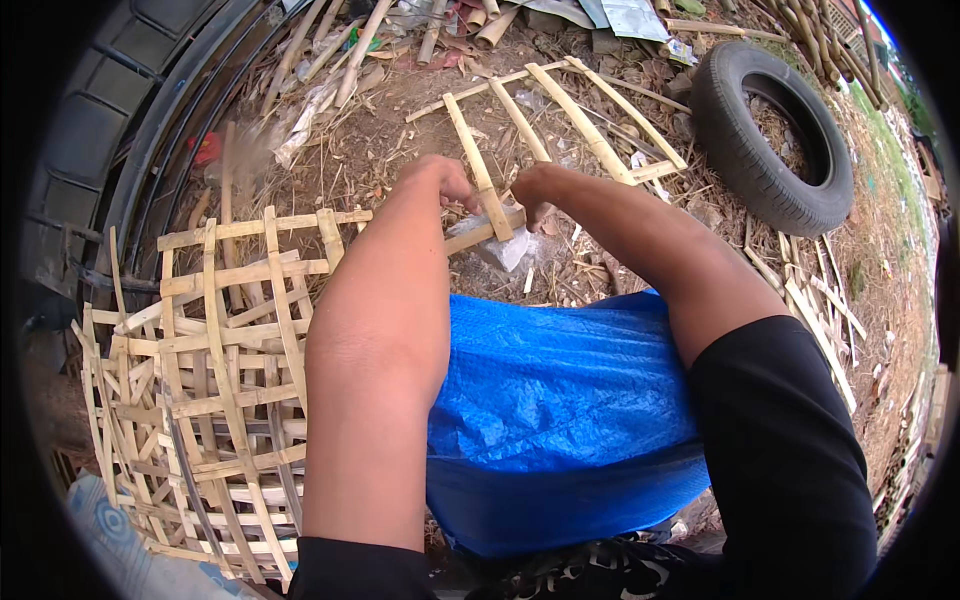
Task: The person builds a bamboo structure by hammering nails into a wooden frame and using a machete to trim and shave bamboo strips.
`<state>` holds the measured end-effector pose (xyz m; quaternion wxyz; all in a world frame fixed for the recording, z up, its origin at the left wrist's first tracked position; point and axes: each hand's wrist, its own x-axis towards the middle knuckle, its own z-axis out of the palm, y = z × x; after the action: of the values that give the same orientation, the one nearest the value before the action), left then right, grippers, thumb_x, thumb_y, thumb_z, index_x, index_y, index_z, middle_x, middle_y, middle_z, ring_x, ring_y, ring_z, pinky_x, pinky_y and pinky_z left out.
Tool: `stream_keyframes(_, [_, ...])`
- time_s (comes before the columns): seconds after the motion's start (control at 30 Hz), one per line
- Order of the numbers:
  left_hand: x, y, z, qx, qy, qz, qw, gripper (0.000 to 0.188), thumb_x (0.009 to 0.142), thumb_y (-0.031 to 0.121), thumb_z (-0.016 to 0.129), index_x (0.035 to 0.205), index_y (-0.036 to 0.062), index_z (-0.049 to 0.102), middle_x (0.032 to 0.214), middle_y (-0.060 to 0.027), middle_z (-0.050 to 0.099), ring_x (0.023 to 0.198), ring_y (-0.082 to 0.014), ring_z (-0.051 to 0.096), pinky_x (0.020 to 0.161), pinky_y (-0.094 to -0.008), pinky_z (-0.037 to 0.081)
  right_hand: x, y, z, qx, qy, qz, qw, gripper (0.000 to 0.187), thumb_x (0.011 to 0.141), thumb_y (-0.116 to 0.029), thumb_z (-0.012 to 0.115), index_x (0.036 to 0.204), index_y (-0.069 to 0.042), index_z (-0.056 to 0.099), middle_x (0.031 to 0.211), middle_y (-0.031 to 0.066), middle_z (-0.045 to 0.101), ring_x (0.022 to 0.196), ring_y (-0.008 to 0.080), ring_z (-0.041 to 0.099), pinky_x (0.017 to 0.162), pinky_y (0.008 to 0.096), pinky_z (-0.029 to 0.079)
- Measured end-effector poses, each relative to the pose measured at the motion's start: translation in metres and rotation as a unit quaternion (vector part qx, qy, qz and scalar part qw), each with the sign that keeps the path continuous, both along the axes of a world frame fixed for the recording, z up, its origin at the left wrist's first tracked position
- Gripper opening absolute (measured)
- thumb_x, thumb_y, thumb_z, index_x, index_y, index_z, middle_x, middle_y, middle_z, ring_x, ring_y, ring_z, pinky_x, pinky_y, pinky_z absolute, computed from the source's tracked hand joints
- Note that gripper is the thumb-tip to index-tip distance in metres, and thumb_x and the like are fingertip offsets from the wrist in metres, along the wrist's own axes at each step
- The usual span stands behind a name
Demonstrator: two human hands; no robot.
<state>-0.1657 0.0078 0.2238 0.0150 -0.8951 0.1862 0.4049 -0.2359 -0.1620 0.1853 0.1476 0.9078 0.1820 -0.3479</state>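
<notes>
A bamboo lattice frame of several split slats and crosspieces lies slanted on the ground ahead of me. Its near corner, where a slat meets a crosspiece, rests over a whitish stone block. My left hand is just left of that slat, fingers curled in; whatever they hold is too small or hidden to name. On the other side my right hand grips the frame by the crosspiece, its fingers bent down around it. A blue plastic sheet covers my lap below both hands.
Finished-looking bamboo lattice panels are stacked at the left. An old tyre lies at the right. Loose bamboo poles and scraps litter the ground at the back. Thin bamboo strips lie right of my right arm.
</notes>
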Motion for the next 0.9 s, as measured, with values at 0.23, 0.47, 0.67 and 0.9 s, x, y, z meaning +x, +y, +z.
stream_keyframes(0.23, [0.002,0.025,-0.008,0.053,0.076,0.010,0.996,0.076,0.076,0.054,0.084,0.134,0.0108,0.063,0.142,-0.0114,0.058,0.130,-0.0261,0.056,0.095,-0.0410,0.055,0.022,0.006,0.053,0.004,-0.068,0.030,0.997,0.075,0.051,-0.062,0.089,0.103,-0.010,0.078,0.108,0.0070,0.076,0.104,0.0258,0.071,0.096,0.0392,0.052])
stream_keyframes(0.47, [-0.002,0.036,0.004,-0.039,-0.009,-0.037,0.999,0.085,0.067,0.070,0.082,0.122,0.0062,0.070,0.125,-0.0117,0.068,0.119,-0.0264,0.063,0.095,-0.0427,0.053,0.009,0.006,0.071,0.033,-0.064,-0.028,0.997,0.103,0.050,-0.090,0.074,0.108,-0.005,0.076,0.117,0.0113,0.073,0.111,0.0292,0.068,0.101,0.0395,0.051])
stream_keyframes(0.67, [0.001,0.031,0.002,-0.059,-0.039,-0.049,0.996,0.087,0.059,0.080,0.080,0.102,0.0041,0.076,0.104,-0.0142,0.073,0.100,-0.0286,0.069,0.089,-0.0429,0.050,0.012,0.002,0.059,0.057,-0.049,-0.054,0.996,0.104,0.053,-0.093,0.070,0.106,-0.003,0.076,0.114,0.0133,0.073,0.107,0.0309,0.069,0.096,0.0410,0.054])
stream_keyframes(0.9, [0.000,0.039,0.003,-0.131,-0.030,-0.008,0.991,0.093,0.053,0.073,0.088,0.101,-0.0053,0.073,0.105,-0.0180,0.072,0.104,-0.0297,0.066,0.089,-0.0435,0.049,0.011,0.007,0.071,0.093,-0.040,-0.076,0.992,0.101,0.055,-0.089,0.073,0.103,0.000,0.076,0.109,0.0158,0.074,0.103,0.0322,0.070,0.093,0.0404,0.055])
